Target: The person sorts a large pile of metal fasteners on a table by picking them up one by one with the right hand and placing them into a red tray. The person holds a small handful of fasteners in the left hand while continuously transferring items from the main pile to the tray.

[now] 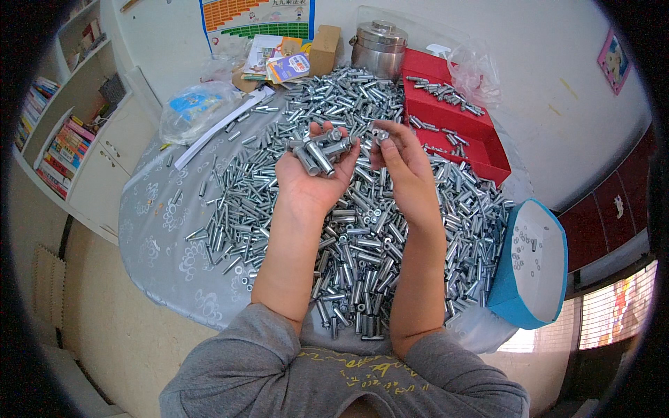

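Note:
My left hand (313, 183) is palm up above the heap, its fingers curled around several metal sleeve anchors (320, 155). Just to its right, my right hand (407, 167) pinches a small metal part with a hex nut (380, 135) between thumb and fingers. Beneath both hands spreads a large heap of metal sleeves, bolts and nuts (360, 251). Loose washers and nuts show among the sleeves between my forearms.
An open red box (491, 149) with some anchors stands at the back right. A blue box with a white inside (528, 308), holding washers, sits at the right edge. Behind the heap are a steel pot (380, 47), a cardboard box (324, 49), booklets and plastic bags.

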`<state>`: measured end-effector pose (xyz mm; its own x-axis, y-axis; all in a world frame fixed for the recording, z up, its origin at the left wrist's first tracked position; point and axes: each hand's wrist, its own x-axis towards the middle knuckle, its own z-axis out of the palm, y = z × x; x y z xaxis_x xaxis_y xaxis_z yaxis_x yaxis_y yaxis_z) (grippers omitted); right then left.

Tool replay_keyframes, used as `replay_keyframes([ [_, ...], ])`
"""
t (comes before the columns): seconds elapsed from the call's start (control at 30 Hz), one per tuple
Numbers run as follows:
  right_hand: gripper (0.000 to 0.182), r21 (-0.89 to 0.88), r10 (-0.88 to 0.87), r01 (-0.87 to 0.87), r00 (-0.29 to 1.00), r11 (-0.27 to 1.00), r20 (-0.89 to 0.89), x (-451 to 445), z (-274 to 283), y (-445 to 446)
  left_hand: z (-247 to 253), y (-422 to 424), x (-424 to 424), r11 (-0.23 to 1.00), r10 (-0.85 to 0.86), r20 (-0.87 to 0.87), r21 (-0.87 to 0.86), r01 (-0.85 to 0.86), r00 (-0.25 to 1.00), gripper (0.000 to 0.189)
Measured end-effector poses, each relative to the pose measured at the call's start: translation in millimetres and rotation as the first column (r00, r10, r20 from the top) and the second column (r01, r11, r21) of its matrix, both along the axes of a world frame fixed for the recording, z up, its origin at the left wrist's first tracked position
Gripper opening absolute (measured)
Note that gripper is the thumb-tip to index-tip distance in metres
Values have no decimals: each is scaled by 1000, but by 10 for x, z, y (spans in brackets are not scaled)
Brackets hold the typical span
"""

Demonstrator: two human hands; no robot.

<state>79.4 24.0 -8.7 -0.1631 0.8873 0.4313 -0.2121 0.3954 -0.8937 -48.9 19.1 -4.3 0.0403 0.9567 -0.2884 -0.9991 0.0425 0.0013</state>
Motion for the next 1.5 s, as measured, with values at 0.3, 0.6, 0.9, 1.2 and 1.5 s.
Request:
replay_keyframes([
  [0.3, 13, -130, 79, -97, 987, 987, -141, 90, 68, -42, 24, -33, 4, 1000, 8, -7, 13, -8, 1000, 32],
  [0.6, 23, -182, 99, -134, 977, 974, -187, 31, 103, -120, 25, -40, -1, 1000, 12, -5, 19, -12, 1000, 31],
  [0.9, 24, -107, -159, 156, 987, 982, -18, 59, -20, 34, 16, -26, 3, 1000, -2, -1, 24, 2, 1000, 30],
  [1.2, 21, -153, -151, 140, 987, 978, -62, 57, -30, 64, -1, -20, -1, 999, 7, -3, 32, -6, 1000, 30],
  [1.5, 21, 137, -308, 290, 941, 947, 136, 16, -142, 115, -3, -31, 0, 998, -8, -6, 54, 8, 1000, 31],
])
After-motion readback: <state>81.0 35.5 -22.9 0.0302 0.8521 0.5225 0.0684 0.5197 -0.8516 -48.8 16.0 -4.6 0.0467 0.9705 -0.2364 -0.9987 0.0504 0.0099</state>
